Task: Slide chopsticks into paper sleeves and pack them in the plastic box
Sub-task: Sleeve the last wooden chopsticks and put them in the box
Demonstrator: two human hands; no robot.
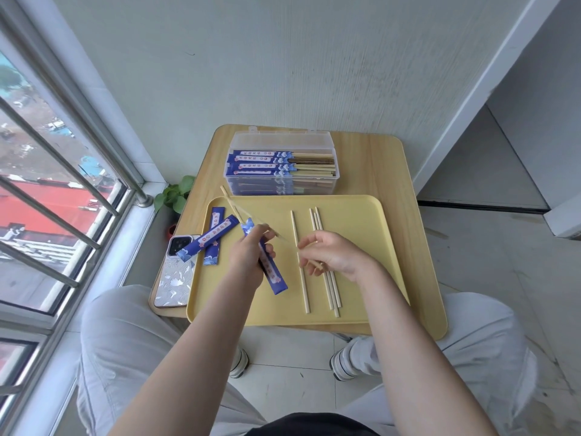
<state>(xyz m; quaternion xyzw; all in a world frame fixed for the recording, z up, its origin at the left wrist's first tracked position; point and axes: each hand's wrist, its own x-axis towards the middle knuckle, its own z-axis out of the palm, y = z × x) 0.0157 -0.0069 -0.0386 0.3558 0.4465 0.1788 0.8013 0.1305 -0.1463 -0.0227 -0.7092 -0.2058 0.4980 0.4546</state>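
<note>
A: Entry, head view. Left hand (251, 250) grips a blue paper sleeve (273, 272), fingers curled round its upper part. The sleeve slants over the yellow tray (393, 278), lower end toward the person.

B: Anything in the sleeve?

A: A pair of chopsticks (234, 209) angles up and left from the sleeve's top end, tips passing the tray's far-left rim. How far they sit inside cannot be told; the hand covers the mouth.

B: Right hand?

A: Right hand (330, 254) has its fingers curled, pinching a light chopstick (316, 264) just above the tray. A blurred streak runs between the 2 hands; cannot tell what it is.

B: Loose stock?

A: 1 single chopstick (302, 287) lies lengthwise on the tray, with a cluster of chopsticks (331, 294) just right of it, partly under the right hand. 2 empty sleeves (210, 239) lie crossed at the tray's left edge, one overhanging a phone (176, 275) on the small wooden table (377, 171).

B: Box?

A: Clear plastic box (281, 166) stands open beyond the tray, stacked with sleeved chopsticks, blue ends left, bare ends right.
</note>
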